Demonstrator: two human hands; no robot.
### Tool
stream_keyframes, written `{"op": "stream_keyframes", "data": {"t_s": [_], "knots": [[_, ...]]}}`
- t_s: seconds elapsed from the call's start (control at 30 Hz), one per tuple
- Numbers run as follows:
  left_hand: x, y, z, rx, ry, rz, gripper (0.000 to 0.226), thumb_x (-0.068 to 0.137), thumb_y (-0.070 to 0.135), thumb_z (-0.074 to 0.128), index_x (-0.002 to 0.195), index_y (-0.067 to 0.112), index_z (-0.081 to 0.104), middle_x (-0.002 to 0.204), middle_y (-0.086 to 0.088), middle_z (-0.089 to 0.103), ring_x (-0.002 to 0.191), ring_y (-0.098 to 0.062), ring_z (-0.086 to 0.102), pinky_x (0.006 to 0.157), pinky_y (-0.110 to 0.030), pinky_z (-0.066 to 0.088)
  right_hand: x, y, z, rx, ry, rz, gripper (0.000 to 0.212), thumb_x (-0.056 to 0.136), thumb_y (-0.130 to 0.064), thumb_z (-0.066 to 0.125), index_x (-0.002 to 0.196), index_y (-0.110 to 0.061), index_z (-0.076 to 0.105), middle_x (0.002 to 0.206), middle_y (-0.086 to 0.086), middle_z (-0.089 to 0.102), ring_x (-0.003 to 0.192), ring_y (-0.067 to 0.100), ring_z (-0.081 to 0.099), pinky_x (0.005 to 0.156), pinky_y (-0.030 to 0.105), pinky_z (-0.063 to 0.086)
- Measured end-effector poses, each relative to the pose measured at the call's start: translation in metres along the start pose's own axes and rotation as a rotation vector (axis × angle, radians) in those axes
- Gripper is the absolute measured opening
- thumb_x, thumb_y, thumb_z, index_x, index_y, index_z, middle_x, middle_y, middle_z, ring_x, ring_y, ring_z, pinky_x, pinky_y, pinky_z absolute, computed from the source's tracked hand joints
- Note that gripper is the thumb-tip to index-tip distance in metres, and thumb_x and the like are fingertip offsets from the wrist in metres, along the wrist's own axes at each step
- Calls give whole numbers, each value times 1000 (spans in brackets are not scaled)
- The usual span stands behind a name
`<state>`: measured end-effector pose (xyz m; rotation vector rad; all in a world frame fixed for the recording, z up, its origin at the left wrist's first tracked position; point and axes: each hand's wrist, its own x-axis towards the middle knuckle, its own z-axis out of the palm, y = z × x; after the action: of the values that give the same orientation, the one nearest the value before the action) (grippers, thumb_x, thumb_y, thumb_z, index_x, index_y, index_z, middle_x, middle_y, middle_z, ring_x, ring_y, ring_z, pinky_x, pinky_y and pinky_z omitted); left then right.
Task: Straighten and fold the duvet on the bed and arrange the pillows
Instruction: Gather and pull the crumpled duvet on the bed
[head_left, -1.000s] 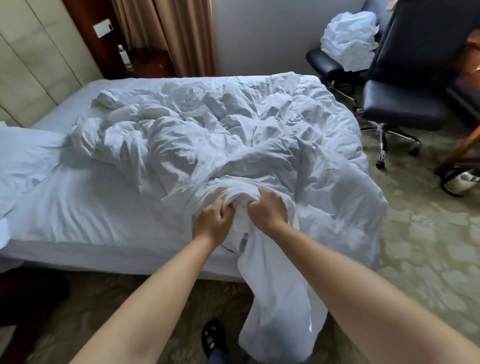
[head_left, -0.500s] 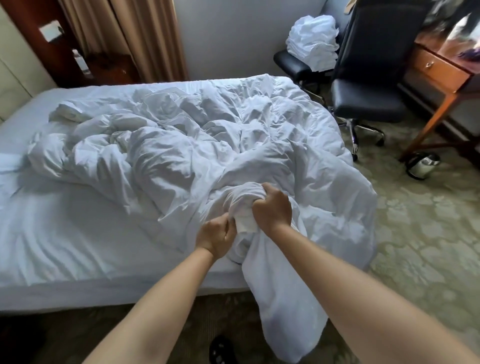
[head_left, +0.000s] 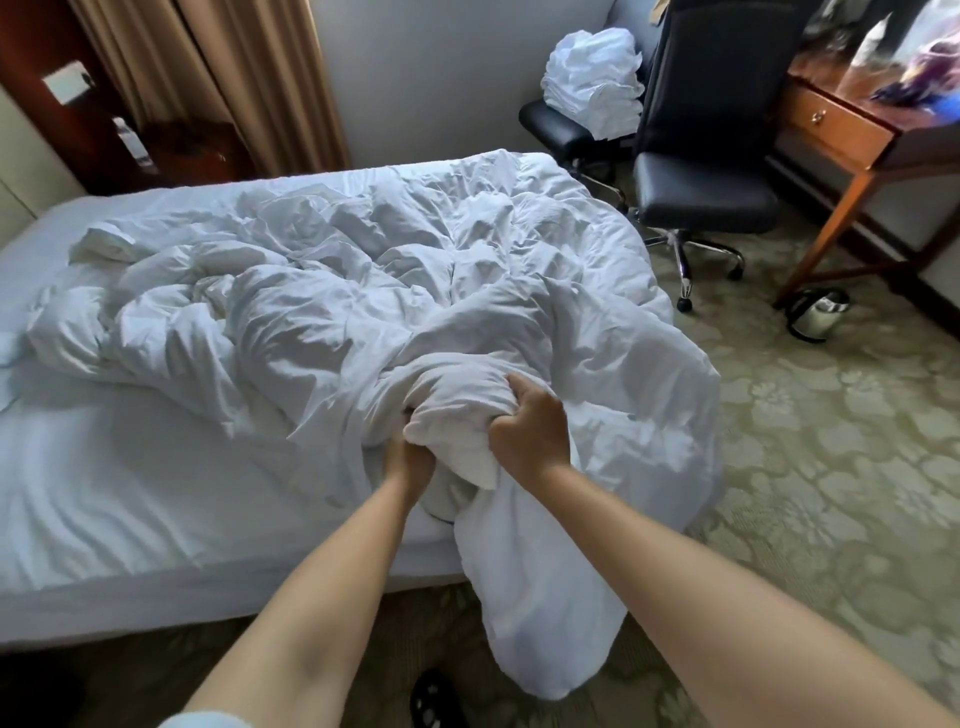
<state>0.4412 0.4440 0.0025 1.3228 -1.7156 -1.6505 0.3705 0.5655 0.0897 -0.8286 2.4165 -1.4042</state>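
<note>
Hotel-ish room, bed (head_left: 156, 499) still a mess: crumpled white duvet (head_left: 363, 291) is lying heaped across it, one end spilling onto the patterned carpet (head_left: 810, 467).

Since a second ago the left hand (head_left: 408, 462) is sliding lower under the bunched fold while the right hand (head_left: 530, 426) is keeping its grip clamped on top, so they're gathering an edge, not straightening yet. Fabric is looking soft, puffy, deeply creased. No pillows showing.
</note>
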Motion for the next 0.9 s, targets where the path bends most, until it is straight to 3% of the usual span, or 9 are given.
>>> {"op": "stream_keyframes", "data": {"t_s": [0.13,0.23,0.4,0.53,0.6,0.67,0.73,0.83,0.9], "knots": [[-4,32,-28,42,256,47,31,78,31,39,80,11,62,94,-6,62,92,-21,55,84,-33,43,6,24,-12,-258,-138,49,34,76,-7,48,109,-13,55,111,11,63,103,34,56,79,32,40],[-14,83,-58,336,311,288,14,66,24,34,57,13,34,62,2,45,69,-17,40,64,-32,33,8,23,-7,-421,-231,36,58,82,-8,48,138,-21,34,137,8,45,124,31,45,99,37,35],[-42,156,-83,365,395,851,22,70,9,41,57,22,29,56,12,26,55,-6,24,52,-20,24,13,-17,14,-301,-7,-213,87,81,-24,62,152,-22,12,151,7,25,138,24,24,112,41,22],[-24,130,-99,466,189,696,9,76,15,43,70,17,49,74,3,53,74,-9,47,70,-24,39,14,-25,36,-390,126,-593,103,60,-26,67,148,-13,14,149,15,29,136,23,20,111,42,11],[-7,108,-105,657,31,613,7,73,13,45,68,16,49,78,-3,61,79,-21,59,74,-29,47,13,-21,52,-501,-53,-710,111,59,-35,67,150,-16,6,152,14,29,138,25,24,113,42,8],[5,90,-105,836,-109,555,18,71,3,51,65,18,43,77,-9,61,81,-28,62,62,-28,43,11,-18,70,-594,-320,-626,115,69,-45,67,151,-20,-10,154,7,26,141,23,26,117,40,7],[16,79,-108,884,-190,499,22,70,-3,54,69,18,46,76,-7,61,78,-26,63,58,-23,38,11,-19,90,-571,-454,-389,108,74,-46,67,153,-19,-2,151,3,31,140,21,28,117,37,17],[35,62,-120,706,-190,424,7,68,26,52,70,20,54,71,4,57,72,-20,56,59,-22,39,23,-28,116,-575,-317,-219,58,79,-27,62,132,-17,42,128,5,55,119,26,51,93,32,39],[48,39,-124,651,-95,409,39,68,45,42,82,14,61,84,-1,62,80,-21,56,67,-29,42,34,-34,131,-561,-221,-149,35,80,-16,58,114,-14,52,112,7,61,105,29,56,78,32,38]]}}
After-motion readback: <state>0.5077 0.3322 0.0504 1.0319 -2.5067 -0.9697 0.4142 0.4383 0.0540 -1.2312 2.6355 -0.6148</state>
